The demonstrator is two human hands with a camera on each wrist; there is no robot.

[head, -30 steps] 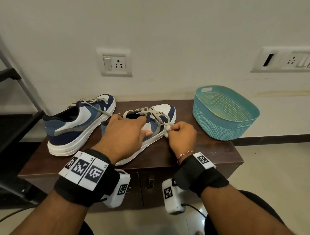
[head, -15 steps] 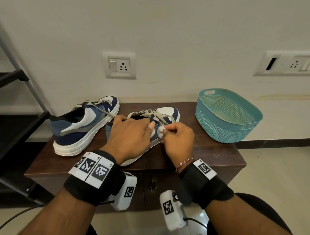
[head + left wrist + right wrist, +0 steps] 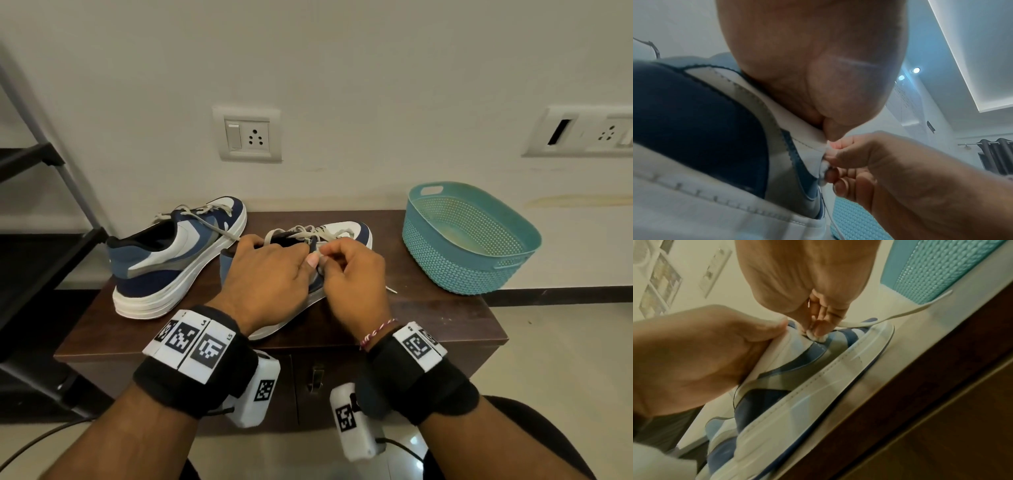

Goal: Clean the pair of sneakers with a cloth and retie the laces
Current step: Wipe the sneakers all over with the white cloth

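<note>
A soft, limp lace (image 3: 857, 324) on the near sneaker (image 3: 346, 233), centre frame on the cabinet top (image 3: 428, 308), looks best gripped close to the eyelets, where the right hand (image 3: 352, 277) pinches it while the left hand (image 3: 263, 274) clasps the collar.

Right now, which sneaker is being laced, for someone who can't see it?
Find the dark wooden cabinet under the wall socket. Two blue-and-white sneakers sit on it left of a teal basket. It's the sneaker nearer the basket, the one under both hands.
</note>
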